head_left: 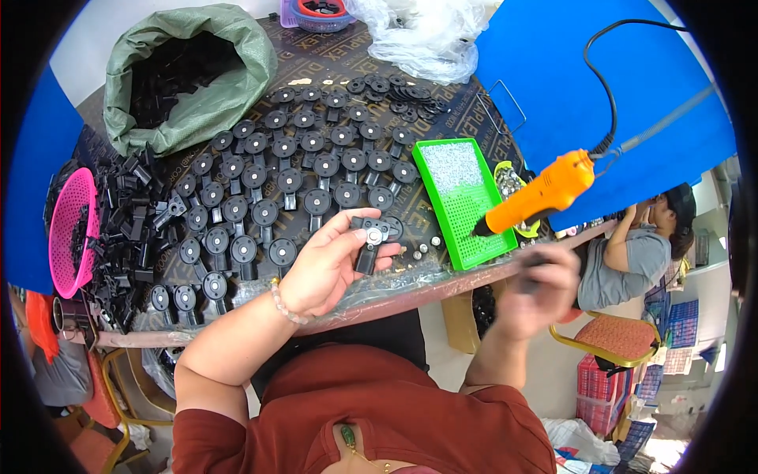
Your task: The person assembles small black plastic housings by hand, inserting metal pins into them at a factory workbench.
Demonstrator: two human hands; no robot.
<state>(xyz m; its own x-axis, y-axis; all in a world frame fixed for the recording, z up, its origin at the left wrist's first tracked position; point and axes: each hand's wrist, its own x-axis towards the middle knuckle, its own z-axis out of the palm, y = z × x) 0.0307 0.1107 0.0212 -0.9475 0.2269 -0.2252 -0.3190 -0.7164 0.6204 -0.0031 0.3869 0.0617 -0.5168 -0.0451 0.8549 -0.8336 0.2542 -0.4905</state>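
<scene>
My left hand (322, 265) is closed around a black plastic bracket (367, 257), just above the table's near edge. A shiny round metal piece (374, 236) sits on the bracket under my thumb. To the right, my right hand (541, 292) is smeared by motion, its fingers curled about a small dark piece (535, 272) whose kind is unclear. An orange electric screwdriver (545, 189) hangs with its tip over a green tray (496, 263). The tray's far part holds many small silvery pieces (450, 164). Rows of black disc-topped parts (288, 180) cover the table's middle.
A green sack (253, 59) of black parts stands at the far left. Loose black tubes (146, 237) surround a pink basket (88, 237). Clear plastic bags (426, 31) lie at the back, and a yellow-green dish (513, 182) of metal pieces sits beside the tray. Another person (632, 261) sits at right.
</scene>
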